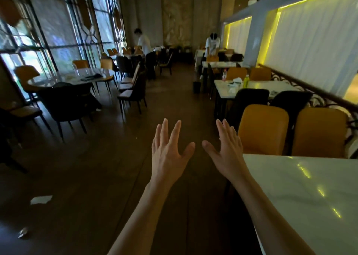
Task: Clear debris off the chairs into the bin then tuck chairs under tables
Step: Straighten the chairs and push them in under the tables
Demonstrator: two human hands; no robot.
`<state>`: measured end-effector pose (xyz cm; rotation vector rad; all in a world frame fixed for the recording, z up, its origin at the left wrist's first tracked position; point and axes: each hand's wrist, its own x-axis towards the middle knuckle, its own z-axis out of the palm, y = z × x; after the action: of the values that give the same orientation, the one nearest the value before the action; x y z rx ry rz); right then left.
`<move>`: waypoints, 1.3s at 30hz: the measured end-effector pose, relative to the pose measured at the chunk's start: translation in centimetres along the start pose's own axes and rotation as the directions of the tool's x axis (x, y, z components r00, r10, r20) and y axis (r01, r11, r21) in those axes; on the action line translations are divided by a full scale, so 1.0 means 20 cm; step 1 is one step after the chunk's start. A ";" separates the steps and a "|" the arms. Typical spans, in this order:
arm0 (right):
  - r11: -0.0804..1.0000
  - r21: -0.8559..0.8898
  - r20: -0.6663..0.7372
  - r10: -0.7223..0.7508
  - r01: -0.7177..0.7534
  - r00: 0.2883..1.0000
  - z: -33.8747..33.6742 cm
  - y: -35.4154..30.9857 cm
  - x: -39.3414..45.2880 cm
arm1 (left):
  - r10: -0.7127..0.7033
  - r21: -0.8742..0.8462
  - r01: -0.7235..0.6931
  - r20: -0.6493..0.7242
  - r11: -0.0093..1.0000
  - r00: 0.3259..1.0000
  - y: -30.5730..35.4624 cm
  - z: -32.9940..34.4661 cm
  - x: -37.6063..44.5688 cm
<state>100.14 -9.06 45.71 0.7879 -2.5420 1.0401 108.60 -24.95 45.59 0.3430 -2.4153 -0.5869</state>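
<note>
My left hand [169,148] and my right hand [227,148] are stretched out side by side over the dark floor, fingers spread and straight, holding nothing. Just right of my right hand stand two orange chairs [263,130], backs toward me, pushed against a white marble table [310,192] at the lower right. A dark bin [196,87] stands on the floor in the aisle farther ahead. A white scrap of paper [41,200] and a smaller crumpled scrap [23,232] lie on the floor at the lower left.
A second white table [255,86] ahead on the right carries bottles and tissues, with two dark chairs [249,101] at it. A round table [77,78] with dark and orange chairs is at left. Two people work at far tables. The aisle runs between.
</note>
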 end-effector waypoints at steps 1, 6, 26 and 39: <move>1.000 0.001 -0.009 -0.008 0.008 1.000 -0.02 -0.03 0.04 | -0.003 0.003 0.003 -0.010 1.000 1.000 0.01 -0.03 0.03; 0.999 -0.022 -0.006 -0.046 0.046 0.999 -0.02 -0.10 0.14 | -0.023 0.028 0.023 -0.010 0.999 1.000 -0.02 -0.12 0.13; 0.996 -0.046 0.019 0.075 -0.074 0.997 0.94 -0.75 0.79 | 0.039 -0.064 -0.034 0.077 0.997 0.996 -1.19 -0.37 0.90; 0.983 -0.055 -0.027 0.173 -0.174 0.985 1.19 -0.53 1.22 | 0.129 -0.152 -0.103 0.169 0.983 0.977 -1.34 -0.06 1.41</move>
<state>85.22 -41.47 45.89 0.5449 -2.6468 1.0153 90.30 -59.11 47.86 0.0905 -2.5252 -0.7607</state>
